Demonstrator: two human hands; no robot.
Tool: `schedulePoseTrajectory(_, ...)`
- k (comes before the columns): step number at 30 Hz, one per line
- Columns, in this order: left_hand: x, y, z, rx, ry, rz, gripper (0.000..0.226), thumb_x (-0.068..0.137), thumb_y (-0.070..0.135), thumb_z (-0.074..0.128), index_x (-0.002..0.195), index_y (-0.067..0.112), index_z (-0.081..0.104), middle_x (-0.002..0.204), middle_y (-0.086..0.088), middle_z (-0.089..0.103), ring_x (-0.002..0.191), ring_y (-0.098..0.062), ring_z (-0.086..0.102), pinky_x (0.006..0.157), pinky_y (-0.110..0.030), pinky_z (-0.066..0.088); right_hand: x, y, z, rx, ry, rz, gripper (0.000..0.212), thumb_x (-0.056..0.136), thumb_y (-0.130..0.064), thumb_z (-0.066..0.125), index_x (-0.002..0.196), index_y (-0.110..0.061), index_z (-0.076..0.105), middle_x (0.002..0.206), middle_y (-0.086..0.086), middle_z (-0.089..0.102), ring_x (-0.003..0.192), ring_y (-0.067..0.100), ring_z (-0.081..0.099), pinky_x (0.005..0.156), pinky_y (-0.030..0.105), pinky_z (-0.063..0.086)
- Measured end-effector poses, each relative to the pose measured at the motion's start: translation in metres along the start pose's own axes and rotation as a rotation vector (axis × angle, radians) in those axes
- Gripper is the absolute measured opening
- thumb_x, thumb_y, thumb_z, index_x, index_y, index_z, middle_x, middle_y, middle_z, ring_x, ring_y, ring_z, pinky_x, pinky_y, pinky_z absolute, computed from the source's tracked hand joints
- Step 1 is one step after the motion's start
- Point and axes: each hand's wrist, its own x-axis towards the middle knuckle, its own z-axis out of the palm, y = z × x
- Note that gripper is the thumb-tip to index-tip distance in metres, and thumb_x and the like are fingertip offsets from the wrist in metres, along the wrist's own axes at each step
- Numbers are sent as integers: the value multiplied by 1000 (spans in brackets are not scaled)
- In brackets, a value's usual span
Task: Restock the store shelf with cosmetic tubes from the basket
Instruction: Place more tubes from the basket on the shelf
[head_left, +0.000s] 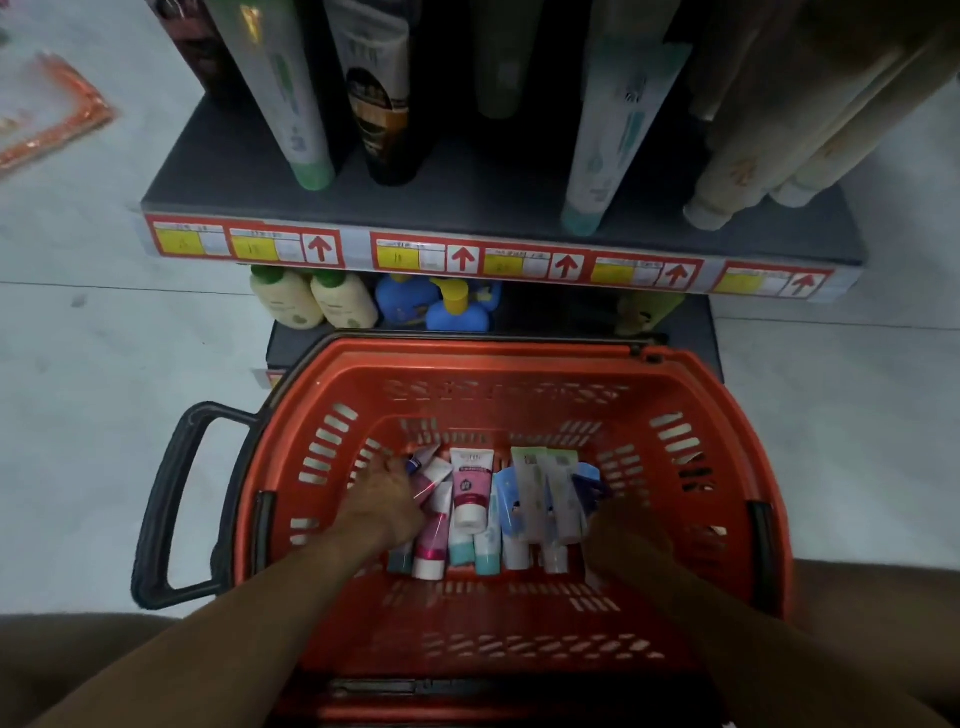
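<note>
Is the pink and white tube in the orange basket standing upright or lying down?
Lying down. The pink and white tube lies flat on other tubes at the bottom of the orange basket, its white cap toward the person.

Both hands in red basket (519, 374), left hand (387, 501), right hand (626, 535), on cosmetic tubes (470, 488)

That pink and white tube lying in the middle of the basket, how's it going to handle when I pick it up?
The pink and white tube is small, so probably light. Its plastic body likely squeezes slightly. Lying flat-ended atop other tubes, it should slide rather than roll.
</note>
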Motion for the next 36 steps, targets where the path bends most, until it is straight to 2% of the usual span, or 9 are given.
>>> schedulePoseTrajectory(5, 15, -5, 15, 206, 100, 17, 56, 95, 42, 59, 139, 11, 45, 139, -17, 56, 127, -32, 54, 109, -40, 42, 17, -6, 14, -25, 69, 133, 46, 110, -27, 36, 152, -8, 38, 156, 16, 41, 142, 35, 45, 108, 47, 46)
schedulePoseTrajectory(9, 22, -2, 20, 326, 146, 23, 57, 97, 38, 58, 143, 11, 40, 139, -14, 60, 130, -32, 55, 116, -41, 38, 24, -9, 31, 12, 87, 200, 50, 111, -28, 32, 157, -9, 29, 164, 20, 27, 150, 37, 32, 117, 50, 38)
schedulePoseTrajectory(13, 24, 1, 22, 311, 132, -33, 80, 92, 42, 65, 152, 1, 31, 148, -21, 49, 136, -35, 47, 116, -40, 37, 54, 7, 57, 92, 75, 182, 49, 98, -28, 51, 145, -14, 45, 147, 17, 46, 130, 39, 51, 97, 50, 50)
schedulePoseTrajectory(16, 24, 6, 20, 256, 94, -56, 96, 84, 42, 76, 154, -2, 27, 150, -23, 44, 138, -36, 44, 116, -40, 37, 45, 2, 49, 83, -10, 172, 62, 93, -22, 63, 150, -17, 41, 159, 16, 33, 141, 37, 42, 107, 50, 47)
schedulePoseTrajectory(20, 28, 6, 23, 216, 33, -81, 95, 80, 41, 80, 151, 1, 32, 143, -17, 56, 133, -33, 53, 115, -38, 41, 36, -4, 40, 64, -89, 156, 62, 84, -21, 75, 140, -12, 50, 140, 12, 53, 127, 32, 56, 97, 42, 56)
schedulePoseTrajectory(23, 25, 5, 27, 213, -23, -106, 82, 78, 45, 82, 142, 8, 47, 136, -10, 61, 126, -28, 58, 106, -35, 50, 34, -3, 39, 83, -83, 164, 61, 82, -25, 77, 137, -12, 53, 134, 10, 57, 120, 30, 60, 88, 37, 57)
schedulePoseTrajectory(27, 15, 8, 31, 267, -28, -72, 68, 85, 57, 72, 136, 13, 57, 132, -6, 62, 122, -24, 57, 100, -32, 51, 29, -3, 35, 146, -34, 140, 59, 82, -32, 76, 135, -16, 53, 138, 11, 56, 122, 31, 59, 91, 39, 54)
schedulePoseTrajectory(31, 7, 13, 28, 226, 6, -65, 70, 88, 57, 69, 138, 11, 52, 133, -7, 59, 123, -25, 57, 103, -33, 50, 28, -4, 36, 188, 29, 71, 71, 70, -43, 76, 132, -17, 55, 132, 12, 59, 115, 33, 64, 90, 43, 58)
schedulePoseTrajectory(36, -4, 15, 16, -13, -5, -131, 77, 76, 39, 85, 136, 7, 49, 126, -7, 63, 115, -24, 64, 90, -30, 57, 3, -8, 21, 335, 22, 17, 68, 72, -23, 85, 125, -12, 44, 104, 2, 58, 93, 22, 62, 72, 32, 51)
